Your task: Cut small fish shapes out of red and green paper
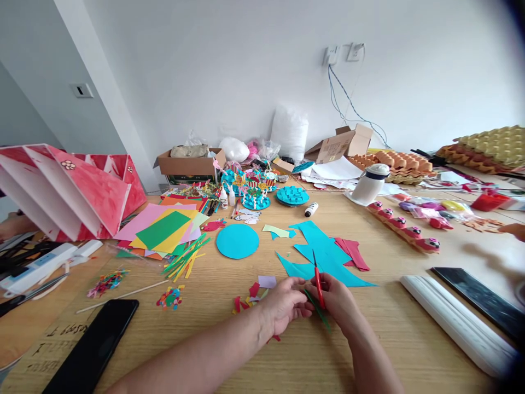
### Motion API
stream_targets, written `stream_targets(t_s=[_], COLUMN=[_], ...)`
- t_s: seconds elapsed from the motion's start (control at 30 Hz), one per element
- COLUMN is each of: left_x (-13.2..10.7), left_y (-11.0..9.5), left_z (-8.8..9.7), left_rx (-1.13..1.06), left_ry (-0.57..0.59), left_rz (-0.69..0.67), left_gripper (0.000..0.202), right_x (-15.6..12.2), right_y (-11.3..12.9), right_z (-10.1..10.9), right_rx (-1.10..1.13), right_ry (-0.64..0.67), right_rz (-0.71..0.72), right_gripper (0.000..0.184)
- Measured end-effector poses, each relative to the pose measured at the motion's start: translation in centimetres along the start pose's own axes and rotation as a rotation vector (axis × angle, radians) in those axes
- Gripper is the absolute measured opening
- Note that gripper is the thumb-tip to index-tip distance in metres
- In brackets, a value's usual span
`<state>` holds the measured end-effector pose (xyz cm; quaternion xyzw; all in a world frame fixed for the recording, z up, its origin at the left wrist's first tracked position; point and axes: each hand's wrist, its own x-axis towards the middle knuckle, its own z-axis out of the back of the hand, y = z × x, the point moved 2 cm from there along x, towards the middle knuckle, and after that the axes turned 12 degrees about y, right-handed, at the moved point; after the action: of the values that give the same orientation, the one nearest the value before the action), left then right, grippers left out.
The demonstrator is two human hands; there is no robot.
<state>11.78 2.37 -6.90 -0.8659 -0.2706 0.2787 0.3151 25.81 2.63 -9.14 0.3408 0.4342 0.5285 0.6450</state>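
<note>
My right hand [338,298] is closed round small red-handled scissors [317,279], whose blades point away from me. My left hand [285,303] pinches a narrow green paper strip [318,312] that runs between both hands, right beside the scissors. Just beyond the hands lies a cut-up turquoise paper sheet [318,251] with red paper pieces [351,253] on its right side. Small coloured paper scraps [252,293] lie on the wooden table [213,328] left of my left hand. A turquoise paper disc [237,241] lies further back.
A black phone [96,347] lies near left, with confetti piles [170,298] and a thin stick [123,295] beside it. Stacked coloured sheets [164,230], a red folded fan [69,189], cardboard boxes [191,164], egg trays [488,145], a white jar [369,183] and a white rail [455,323] surround the table.
</note>
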Motion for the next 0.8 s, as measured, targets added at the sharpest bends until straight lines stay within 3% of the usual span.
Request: stream_targets(t_s=[0.2, 0.37, 0.47, 0.6, 0.7, 0.8], left_x=[0.0, -0.5, -1.2, -2.8, -4.3, -5.6], left_y=[-0.5, -0.1, -0.3, -2.2, -4.0, -5.1], left_z=[-0.8, -0.3, -0.3, -0.4, 0.1, 1.6], left_rx=[0.06, -0.007, -0.027, 0.093, 0.183, 0.211], left_ry=[0.038, -0.042, -0.041, -0.095, -0.105, -0.079], left_rz=[-0.025, -0.08, -0.159, -0.323, -0.438, -0.499], left_gripper=[0.028, 0.034, 0.037, 0.035, 0.034, 0.039], right_x=[-0.2, -0.8, -1.1, -1.2, -0.9, -0.3], right_y=[0.3, 1.1, 2.4, 5.7, 8.4, 10.6], right_z=[-0.1, 0.0, 0.1, 0.1, -0.5, -2.1], right_rx=[-0.05, -0.205, -0.302, -0.456, -0.38, -0.095], right_ry=[0.029, -0.029, -0.043, -0.012, 0.081, 0.154], right_rz=[0.052, 0.039, 0.03, 0.112, 0.167, 0.179], right_gripper=[0.022, 0.021, 0.023, 0.026, 0.029, 0.03])
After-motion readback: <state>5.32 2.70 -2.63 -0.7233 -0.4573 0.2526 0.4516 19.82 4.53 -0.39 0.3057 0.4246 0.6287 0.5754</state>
